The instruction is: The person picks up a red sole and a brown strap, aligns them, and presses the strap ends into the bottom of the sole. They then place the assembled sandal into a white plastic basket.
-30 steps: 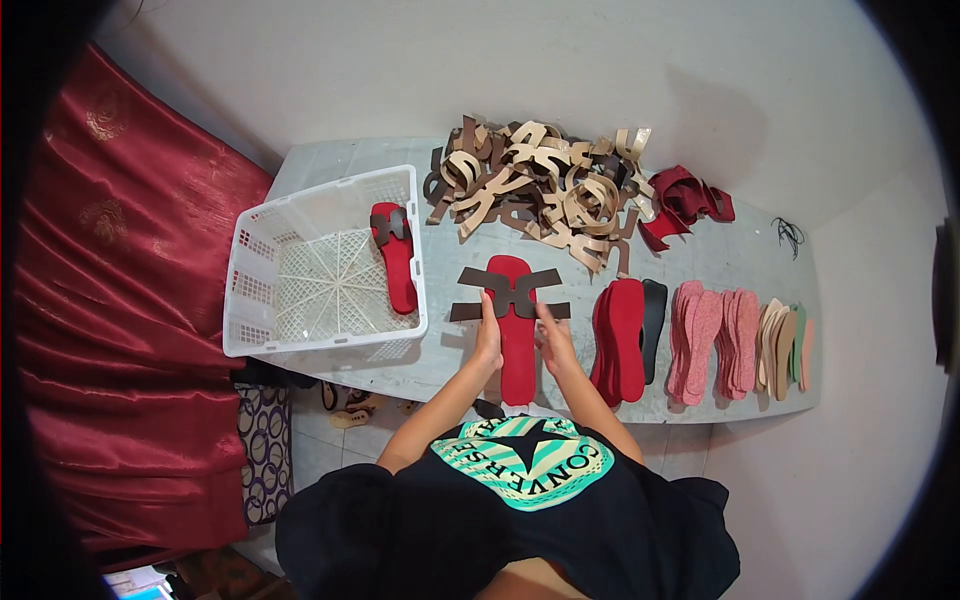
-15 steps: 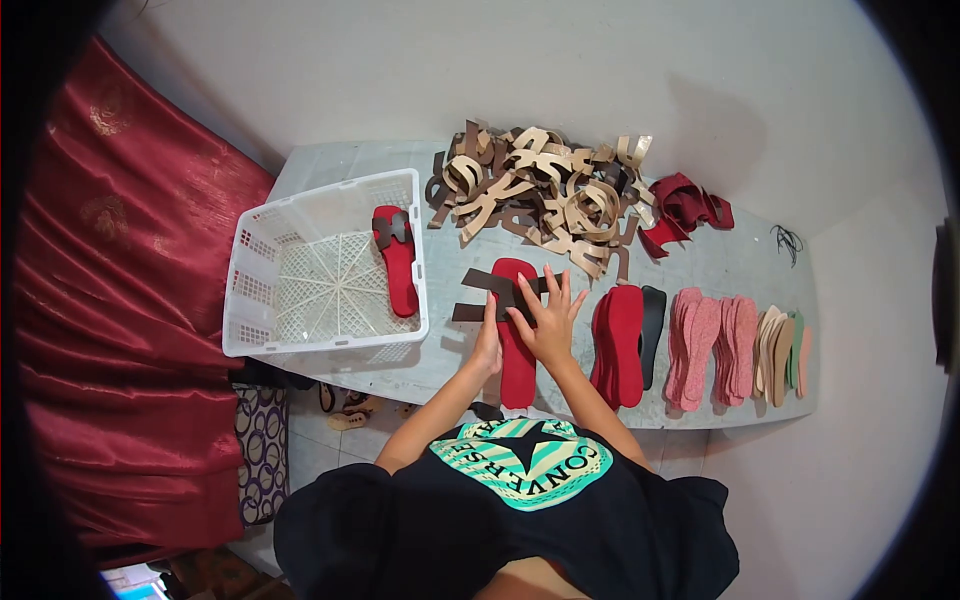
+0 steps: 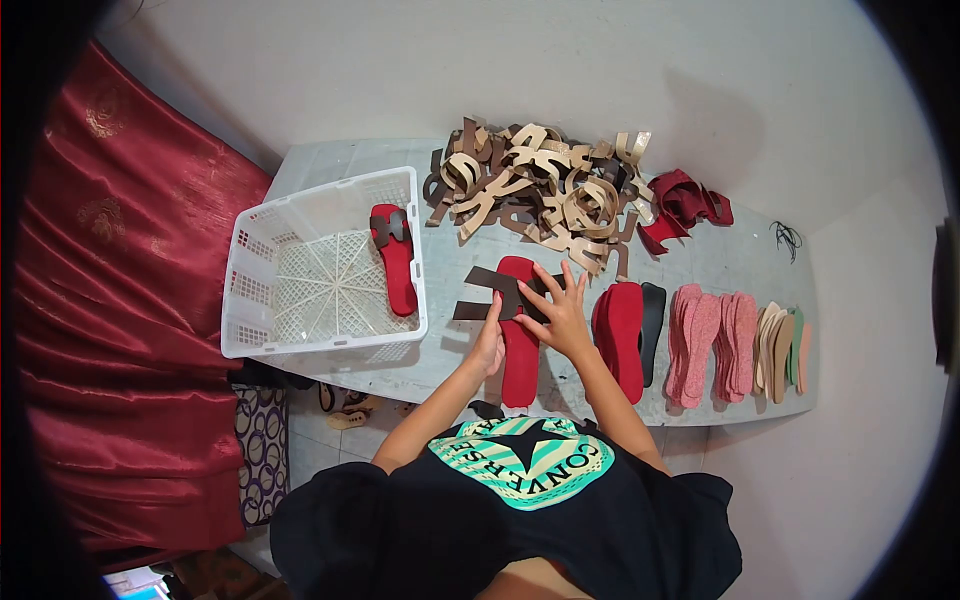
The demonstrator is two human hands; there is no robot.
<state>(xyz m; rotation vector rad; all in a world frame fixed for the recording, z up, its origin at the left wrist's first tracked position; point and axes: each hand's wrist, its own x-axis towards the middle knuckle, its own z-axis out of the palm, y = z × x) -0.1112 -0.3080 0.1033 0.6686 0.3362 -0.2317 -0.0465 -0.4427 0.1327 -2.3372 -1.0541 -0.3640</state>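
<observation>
A red sole (image 3: 519, 370) lies upright in front of me near the table's front edge, with a dark brown H-shaped strap (image 3: 490, 292) across its upper part. My left hand (image 3: 489, 340) touches the strap's lower left side, its fingers stretched upward beside the sole. My right hand (image 3: 562, 312) rests over the strap's right side with its fingers spread, hiding part of it. The strap's left ends stick out flat past the sole.
A white basket (image 3: 325, 350) at left holds a red sandal (image 3: 398, 265) with a brown strap. Behind lie a pile of beige and brown straps (image 3: 540, 190) and red straps (image 3: 682, 210). Red soles (image 3: 620, 345), pink soles (image 3: 690, 345) and beige soles (image 3: 775, 350) stand at right.
My right hand has shifted slightly right, and its fingers have moved over the strap's right side. My left hand has barely moved.
</observation>
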